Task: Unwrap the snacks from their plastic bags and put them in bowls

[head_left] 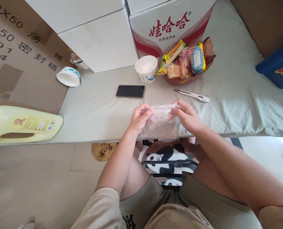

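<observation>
Both of my hands hold a crumpled clear plastic bag (159, 124) over the front edge of a bed-like surface covered with a pale green sheet (227, 105). My left hand (139, 117) pinches the bag's left upper edge. My right hand (188, 116) grips its right upper edge with curled fingers. What is inside the bag cannot be made out.
A dark phone (130, 91) and a white utility knife (191, 94) lie just beyond my hands. Further back stand a white paper cup (146, 68), a brown bowl of packaged snacks (185, 62), a tipped cup (68, 76), cardboard boxes (170, 22) and, at left, a yellow jug (22, 124).
</observation>
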Action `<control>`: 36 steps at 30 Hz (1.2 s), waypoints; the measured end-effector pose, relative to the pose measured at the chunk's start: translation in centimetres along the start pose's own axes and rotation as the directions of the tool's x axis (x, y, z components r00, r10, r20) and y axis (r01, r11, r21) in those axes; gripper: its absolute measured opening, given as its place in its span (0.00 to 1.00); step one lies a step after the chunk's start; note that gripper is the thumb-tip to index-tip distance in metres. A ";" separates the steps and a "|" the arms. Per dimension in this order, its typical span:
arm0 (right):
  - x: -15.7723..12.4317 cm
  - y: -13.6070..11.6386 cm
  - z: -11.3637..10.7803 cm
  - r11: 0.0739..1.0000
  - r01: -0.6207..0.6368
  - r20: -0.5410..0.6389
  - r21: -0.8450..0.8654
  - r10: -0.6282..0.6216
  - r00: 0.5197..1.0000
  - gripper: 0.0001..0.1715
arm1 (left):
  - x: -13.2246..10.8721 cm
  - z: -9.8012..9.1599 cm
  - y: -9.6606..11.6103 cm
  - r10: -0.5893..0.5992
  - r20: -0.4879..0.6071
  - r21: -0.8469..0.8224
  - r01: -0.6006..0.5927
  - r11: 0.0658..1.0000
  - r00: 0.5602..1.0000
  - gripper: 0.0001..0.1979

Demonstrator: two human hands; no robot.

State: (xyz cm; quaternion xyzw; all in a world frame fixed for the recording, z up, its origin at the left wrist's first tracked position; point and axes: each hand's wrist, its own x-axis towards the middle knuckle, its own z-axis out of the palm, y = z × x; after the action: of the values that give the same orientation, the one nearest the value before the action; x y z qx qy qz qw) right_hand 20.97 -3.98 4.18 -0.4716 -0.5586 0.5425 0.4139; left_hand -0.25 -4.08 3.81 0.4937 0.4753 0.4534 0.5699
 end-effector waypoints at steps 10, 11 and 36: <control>0.9 0.9 1.3 0.938 -0.198 0.073 0.285 0.185 0.980 0.18 | 1.0 -0.2 0.5 -0.219 -0.041 -0.291 0.198 0.936 0.975 0.22; 0.9 0.9 1.3 0.943 -0.191 0.058 0.273 0.182 0.982 0.18 | 0.9 -0.3 0.4 -0.255 0.000 -0.237 0.248 0.939 0.967 0.22; 1.3 0.9 0.1 0.999 -0.025 -0.306 -0.045 0.011 0.952 0.10 | 2.1 -0.7 -1.0 0.106 -0.315 0.114 -0.073 0.991 0.943 0.14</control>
State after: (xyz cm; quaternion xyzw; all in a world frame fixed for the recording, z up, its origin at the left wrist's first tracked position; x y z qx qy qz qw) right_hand 20.65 -2.80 3.22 -0.5647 -0.4963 0.4531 0.4790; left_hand -0.60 -2.07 2.62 0.4628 0.5607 0.5283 0.4385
